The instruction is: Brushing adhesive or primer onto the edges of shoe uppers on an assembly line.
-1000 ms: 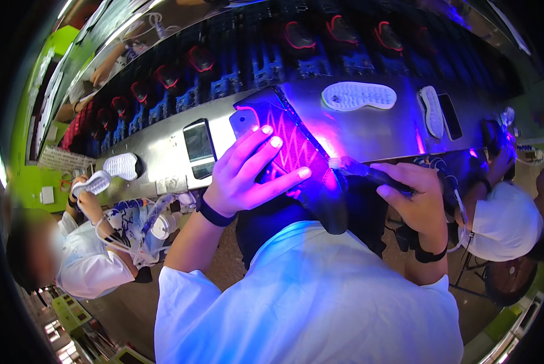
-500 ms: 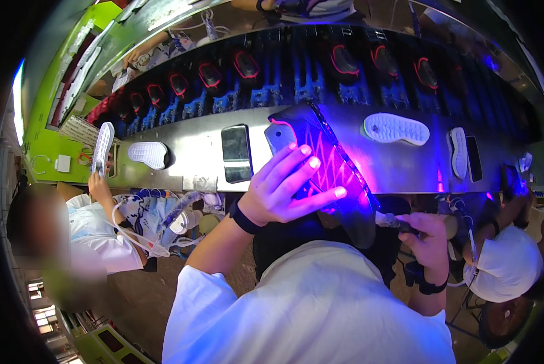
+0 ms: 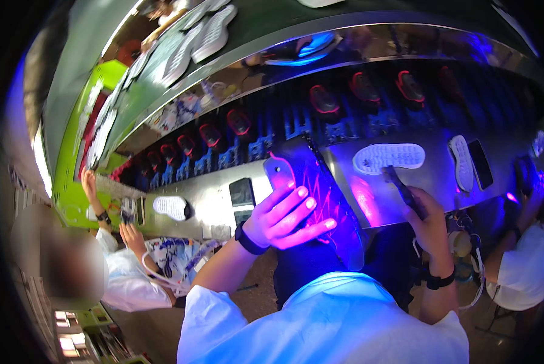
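My left hand (image 3: pixel 275 219) holds a dark shoe upper (image 3: pixel 329 197) on a last, its spread fingers lying across the side. The upper stands on a slant over the bench's near edge, with the heel end near my lap. Violet light falls on it and shows zigzag lines and a glowing pink line round the collar. My right hand (image 3: pixel 426 223) is closed round the dark handle of a brush (image 3: pixel 399 187). The brush's tip is at the lower edge of a white shoe sole (image 3: pixel 388 158) lying on the bench; whether they touch I cannot tell.
A phone (image 3: pixel 242 193) and another white sole (image 3: pixel 170 207) lie to the left; a sole (image 3: pixel 461 162) and phone (image 3: pixel 480 164) lie right. Behind the metal bench (image 3: pixel 344 159) runs a rack (image 3: pixel 266 142) with several dark shoes. More soles (image 3: pixel 214 33) rest on the shelf above. Co-workers sit on both sides.
My right hand has moved the brush from the upper's lower edge up to the white sole. The upper stays in my left hand. The left co-worker's hand has gone up toward the shelf.
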`<state>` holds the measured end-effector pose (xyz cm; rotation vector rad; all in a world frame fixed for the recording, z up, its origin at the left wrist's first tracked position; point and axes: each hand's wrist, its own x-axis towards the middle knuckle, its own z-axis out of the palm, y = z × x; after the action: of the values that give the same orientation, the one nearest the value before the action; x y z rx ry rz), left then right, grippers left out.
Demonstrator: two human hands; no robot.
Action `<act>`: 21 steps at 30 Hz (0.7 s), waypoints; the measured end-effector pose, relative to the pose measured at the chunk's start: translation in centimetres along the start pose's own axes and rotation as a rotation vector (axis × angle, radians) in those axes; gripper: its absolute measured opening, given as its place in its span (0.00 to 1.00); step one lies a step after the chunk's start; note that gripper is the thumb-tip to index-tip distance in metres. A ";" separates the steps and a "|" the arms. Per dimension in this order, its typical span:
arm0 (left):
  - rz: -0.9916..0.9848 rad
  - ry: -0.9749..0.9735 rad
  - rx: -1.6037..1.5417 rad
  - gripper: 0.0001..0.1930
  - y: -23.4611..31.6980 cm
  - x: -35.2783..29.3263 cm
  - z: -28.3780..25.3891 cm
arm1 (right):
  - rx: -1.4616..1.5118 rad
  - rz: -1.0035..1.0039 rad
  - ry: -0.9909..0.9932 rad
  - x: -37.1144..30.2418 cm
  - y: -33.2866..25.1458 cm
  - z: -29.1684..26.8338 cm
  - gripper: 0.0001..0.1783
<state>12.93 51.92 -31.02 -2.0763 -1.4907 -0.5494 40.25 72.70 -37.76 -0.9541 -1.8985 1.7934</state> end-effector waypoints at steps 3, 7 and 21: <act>0.087 0.026 -0.030 0.21 0.0 1.7 1.3 | -0.084 -0.210 0.045 1.4 -4.2 0.1 0.23; 0.175 0.056 -0.080 0.21 0.3 3.8 2.6 | -0.158 -0.346 0.052 2.5 -8.6 -0.7 0.22; 0.208 0.044 -0.064 0.21 1.9 3.6 3.1 | -0.346 -0.382 -0.068 1.1 -6.4 -1.6 0.21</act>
<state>15.97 55.99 -31.62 -2.2208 -1.2282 -0.5638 39.15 74.85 -31.53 -0.5797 -2.2963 1.3208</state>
